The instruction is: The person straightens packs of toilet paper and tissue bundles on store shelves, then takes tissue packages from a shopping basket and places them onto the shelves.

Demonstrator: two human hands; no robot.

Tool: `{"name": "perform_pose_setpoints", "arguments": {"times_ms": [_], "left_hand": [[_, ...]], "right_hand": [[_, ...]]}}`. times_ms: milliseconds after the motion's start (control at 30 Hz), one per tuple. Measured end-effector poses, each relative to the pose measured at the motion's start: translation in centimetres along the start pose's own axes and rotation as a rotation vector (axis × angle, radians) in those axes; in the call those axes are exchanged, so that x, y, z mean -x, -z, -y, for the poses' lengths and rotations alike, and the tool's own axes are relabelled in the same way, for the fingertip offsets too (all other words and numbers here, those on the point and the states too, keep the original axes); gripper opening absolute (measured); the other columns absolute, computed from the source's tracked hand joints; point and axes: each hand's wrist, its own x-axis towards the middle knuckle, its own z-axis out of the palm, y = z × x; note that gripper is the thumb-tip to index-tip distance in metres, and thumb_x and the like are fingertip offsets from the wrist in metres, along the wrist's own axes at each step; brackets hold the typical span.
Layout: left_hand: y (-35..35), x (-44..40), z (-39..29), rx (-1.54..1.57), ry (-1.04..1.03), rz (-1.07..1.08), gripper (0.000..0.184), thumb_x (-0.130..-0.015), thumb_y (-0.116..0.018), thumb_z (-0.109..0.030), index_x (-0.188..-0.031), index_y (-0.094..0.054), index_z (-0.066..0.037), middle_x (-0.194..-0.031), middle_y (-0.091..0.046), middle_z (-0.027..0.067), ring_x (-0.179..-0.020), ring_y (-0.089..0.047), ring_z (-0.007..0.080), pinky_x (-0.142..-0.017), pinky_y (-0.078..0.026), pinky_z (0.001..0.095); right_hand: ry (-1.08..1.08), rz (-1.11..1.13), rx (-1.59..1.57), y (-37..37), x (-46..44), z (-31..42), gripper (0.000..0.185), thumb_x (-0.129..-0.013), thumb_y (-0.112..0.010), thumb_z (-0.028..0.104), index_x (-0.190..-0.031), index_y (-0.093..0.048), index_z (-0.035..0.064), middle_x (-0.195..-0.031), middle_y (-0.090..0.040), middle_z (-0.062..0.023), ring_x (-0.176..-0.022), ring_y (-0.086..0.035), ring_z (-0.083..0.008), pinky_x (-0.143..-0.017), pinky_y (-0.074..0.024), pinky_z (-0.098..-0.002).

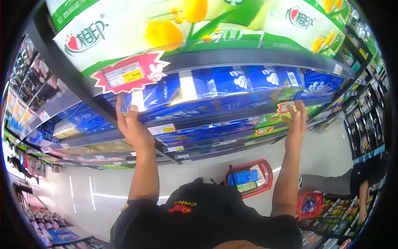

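Observation:
A long blue plastic-wrapped pack of tissues (pixel 215 93) lies at the front of the shelf, below the big green-and-white packs. My left hand (pixel 134 126) grips its left end, thumb on the front face and fingers partly hidden behind the edge. Close to the pack's right end is my right hand (pixel 295 120), its fingers apart and slightly bent, in front of a small red-and-yellow price tag (pixel 285 108). Whether those fingertips touch the pack, I cannot tell.
Green-and-white tissue packs (pixel 124 37) fill the shelf above, with a pink price sign (pixel 130 72) hanging from it. A red basket (pixel 267 172) holding packages stands on the floor. Another person (pixel 367 176) is at the right by a second red basket (pixel 310 207).

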Motion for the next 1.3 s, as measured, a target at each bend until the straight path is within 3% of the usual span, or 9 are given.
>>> {"name": "perform_pose_setpoints", "arguments": {"times_ms": [267,400,567,667,833,967,1067,1200,1300], "left_hand": [[1.8,2.8,-0.1,0.065,-0.048,0.032,0.068,-0.080,-0.053,-0.014,-0.143,-0.040,0.006,-0.136,-0.050,0.0185,-0.124,-0.050,0.0250,-0.108,-0.036,0.0369],[3.6,4.4,1.0,0.069,-0.078,0.042,0.069,-0.080,-0.053,-0.018,-0.144,-0.039,0.006,-0.140,-0.047,0.0190,-0.128,-0.047,0.0272,-0.111,-0.033,0.0393],[5.1,6.9,2.8,-0.015,-0.093,-0.042,0.070,-0.087,-0.054,-0.027,-0.144,-0.035,0.008,-0.136,-0.047,0.0184,-0.122,-0.048,0.0267,-0.106,-0.035,0.0387],[6.0,8.0,3.1,-0.087,-0.060,-0.029,0.071,-0.089,-0.055,-0.032,-0.144,-0.033,0.008,-0.134,-0.047,0.0185,-0.119,-0.049,0.0256,-0.104,-0.037,0.0383],[7.3,9.2,3.9,-0.206,0.006,-0.059,0.078,-0.089,-0.057,-0.041,-0.145,-0.032,0.008,-0.138,-0.045,0.0192,-0.125,-0.046,0.0280,-0.106,-0.036,0.0386],[9.4,9.5,5.8,-0.163,0.008,-0.048,0.060,-0.097,-0.045,-0.037,-0.142,-0.035,0.002,-0.134,-0.047,0.0166,-0.121,-0.049,0.0253,-0.105,-0.038,0.0387],[10.4,9.7,6.2,-0.203,-0.004,0.008,0.058,-0.097,-0.045,-0.037,-0.140,-0.037,0.000,-0.133,-0.048,0.0158,-0.121,-0.049,0.0247,-0.104,-0.038,0.0381],[8.5,9.6,5.4,-0.063,0.130,-0.143,0.068,-0.090,-0.050,-0.040,-0.139,-0.035,0.004,-0.134,-0.046,0.0170,-0.121,-0.050,0.0262,-0.103,-0.040,0.0386],[8.5,9.5,5.5,-0.086,0.102,-0.059,0.067,-0.091,-0.049,-0.044,-0.137,-0.038,0.003,-0.132,-0.048,0.0165,-0.119,-0.051,0.0257,-0.100,-0.041,0.0382]], "right_hand": [[-0.005,-0.041,-0.156,-1.0,-0.5,0.5,0.063,-0.103,-0.045,0.039,-0.151,-0.028,0.0026,-0.149,-0.037,-0.0212,-0.132,-0.047,-0.0317,-0.096,-0.0490,-0.0390],[-0.006,0.007,-0.240,0.2,0.2,-0.7,0.066,-0.101,-0.049,0.041,-0.151,-0.027,0.0028,-0.143,-0.044,-0.0148,-0.125,-0.050,-0.0282,-0.093,-0.0481,-0.0414],[-0.128,-0.101,-0.275,0.8,2.1,-0.6,0.060,-0.100,-0.054,0.037,-0.147,-0.033,0.0062,-0.117,-0.057,-0.0012,-0.097,-0.052,-0.0109,-0.082,-0.0406,-0.0282],[-0.117,-0.088,-0.349,1.9,2.7,-2.8,0.055,-0.100,-0.054,0.033,-0.145,-0.037,0.0064,-0.114,-0.058,0.0005,-0.094,-0.052,-0.0088,-0.077,-0.0393,-0.0263],[-0.126,-0.069,-0.510,1.0,3.7,-2.9,0.047,-0.102,-0.051,0.026,-0.143,-0.037,0.0051,-0.129,-0.056,-0.0063,-0.116,-0.055,-0.0161,-0.097,-0.0429,-0.0340],[-0.069,-0.048,-0.482,1.0,4.0,-4.1,0.048,-0.103,-0.050,0.026,-0.143,-0.036,0.0048,-0.134,-0.053,-0.0080,-0.122,-0.053,-0.0186,-0.103,-0.0416,-0.0369],[-0.073,-0.021,-0.468,1.4,4.2,-5.1,0.048,-0.105,-0.044,0.029,-0.145,-0.037,0.0036,-0.142,-0.049,-0.0075,-0.132,-0.045,-0.0195,-0.111,-0.0326,-0.0393],[-0.087,0.001,-0.482,1.5,4.3,-5.0,0.049,-0.104,-0.045,0.029,-0.146,-0.036,0.0055,-0.141,-0.049,-0.0065,-0.131,-0.045,-0.0192,-0.111,-0.0327,-0.0392],[-0.099,0.002,-0.495,1.5,4.3,-4.7,0.050,-0.104,-0.047,0.031,-0.146,-0.037,0.0069,-0.141,-0.049,-0.0058,-0.131,-0.045,-0.0188,-0.111,-0.0332,-0.0387]]}}
